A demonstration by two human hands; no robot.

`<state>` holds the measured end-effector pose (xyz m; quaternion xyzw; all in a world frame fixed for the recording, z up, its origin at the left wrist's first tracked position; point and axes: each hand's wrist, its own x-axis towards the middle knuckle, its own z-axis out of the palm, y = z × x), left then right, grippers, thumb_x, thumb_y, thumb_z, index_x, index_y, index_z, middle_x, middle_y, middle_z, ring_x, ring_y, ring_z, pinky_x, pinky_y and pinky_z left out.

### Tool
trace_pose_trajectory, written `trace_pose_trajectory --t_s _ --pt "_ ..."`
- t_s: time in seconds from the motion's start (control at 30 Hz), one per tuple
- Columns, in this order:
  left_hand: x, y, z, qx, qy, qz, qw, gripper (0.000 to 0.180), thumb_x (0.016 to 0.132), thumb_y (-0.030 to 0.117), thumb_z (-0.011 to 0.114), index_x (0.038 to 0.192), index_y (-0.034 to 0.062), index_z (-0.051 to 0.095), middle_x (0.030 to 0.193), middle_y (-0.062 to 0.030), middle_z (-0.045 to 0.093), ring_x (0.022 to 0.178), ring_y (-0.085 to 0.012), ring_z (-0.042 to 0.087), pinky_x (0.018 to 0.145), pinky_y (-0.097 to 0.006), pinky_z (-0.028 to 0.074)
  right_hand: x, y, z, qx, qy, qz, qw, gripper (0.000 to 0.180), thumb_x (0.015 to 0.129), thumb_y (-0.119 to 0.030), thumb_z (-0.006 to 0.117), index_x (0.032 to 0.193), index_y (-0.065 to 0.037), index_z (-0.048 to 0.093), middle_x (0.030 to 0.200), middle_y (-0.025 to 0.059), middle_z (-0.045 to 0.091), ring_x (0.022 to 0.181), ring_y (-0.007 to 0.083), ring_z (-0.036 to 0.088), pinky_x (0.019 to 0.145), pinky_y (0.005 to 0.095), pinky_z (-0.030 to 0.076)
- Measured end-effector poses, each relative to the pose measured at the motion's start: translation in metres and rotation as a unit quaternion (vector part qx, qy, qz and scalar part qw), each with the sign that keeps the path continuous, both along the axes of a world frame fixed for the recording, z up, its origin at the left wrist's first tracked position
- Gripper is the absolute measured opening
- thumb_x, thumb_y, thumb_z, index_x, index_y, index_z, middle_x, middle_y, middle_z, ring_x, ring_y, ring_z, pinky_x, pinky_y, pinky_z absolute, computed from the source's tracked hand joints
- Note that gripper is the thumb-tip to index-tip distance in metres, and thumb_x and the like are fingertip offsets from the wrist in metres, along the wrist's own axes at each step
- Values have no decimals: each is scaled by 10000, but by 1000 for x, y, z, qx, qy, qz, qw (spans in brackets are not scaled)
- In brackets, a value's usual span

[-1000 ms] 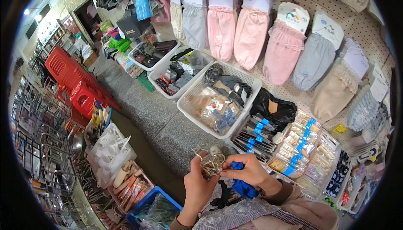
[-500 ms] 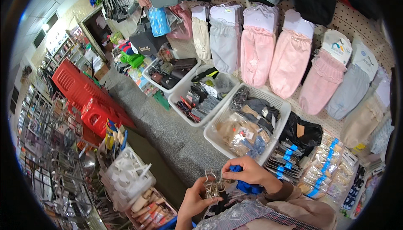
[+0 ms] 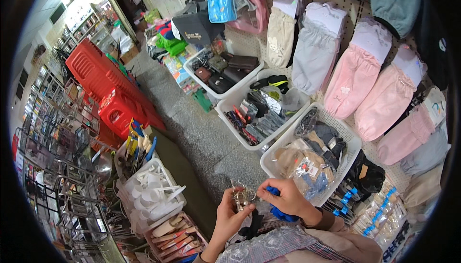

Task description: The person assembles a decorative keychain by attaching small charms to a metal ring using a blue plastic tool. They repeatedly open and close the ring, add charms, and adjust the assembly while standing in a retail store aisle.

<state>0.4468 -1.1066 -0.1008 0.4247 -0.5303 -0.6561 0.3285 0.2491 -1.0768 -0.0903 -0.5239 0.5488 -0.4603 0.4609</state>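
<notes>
In front of my body, my left hand (image 3: 229,216) is closed around a tangled bunch of silvery wire hooks (image 3: 243,196), thumb along its lower side. My right hand (image 3: 287,199) meets the bunch from the right, thumb and fingertips pinched at its edge on what looks like one curved metal piece. Bunched blue cloth (image 3: 284,214) hangs under my right palm, partly hidden by the fingers. Just beneath the hands is my checked, patterned garment (image 3: 288,241), with a dark strip of cloth by the left wrist.
White baskets of packaged socks (image 3: 353,138), pouches and wallets line the right side, below hanging sleeve covers (image 3: 357,78). On the left stand a tub of white plastic ladles (image 3: 156,186), a pink basket of wooden-handled tools (image 3: 152,236), wire racks and stacked red stools (image 3: 108,90).
My view has turned, so the baskets and hanging goods sit farther right in the picture. Both hands stay together at the metal bunch, with the right fingertips slightly shifted along its edge.
</notes>
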Motion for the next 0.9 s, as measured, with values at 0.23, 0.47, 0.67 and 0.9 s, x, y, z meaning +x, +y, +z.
trace_pose_trajectory --t_s 0.23,0.47,0.67,0.9 --pt "-15 -43 -20 -227 -219 -112 942 654 785 266 810 1266 39 430 759 -192 664 686 -377 678 562 -434 507 6 -5 -14 6 75 -60 995 347 867 -353 738 868 -12 678 633 139 598 533 226 574 521 342 430" --pt "-28 -107 -19 -306 -149 -266 902 646 820 331 766 1300 66 426 719 -191 644 661 -398 659 542 -463 495 15 -22 -7 53 13 -189 980 347 833 -313 754 827 15 640 662 95 603 629 105 523 580 308 436" --pt "-3 -190 -13 -301 -161 -334 879 620 862 289 718 1336 53 395 942 -205 653 745 -380 666 594 -454 508 45 -99 -2 89 104 -196 971 346 843 -320 740 813 9 638 627 79 583 594 127 515 560 316 420" --pt "65 -279 -7 -240 -99 -192 946 675 846 161 758 1415 54 411 1058 -178 638 741 -268 668 633 -366 541 89 -225 3 52 169 -160 971 353 830 -341 725 816 5 658 610 135 602 515 229 576 516 347 445"
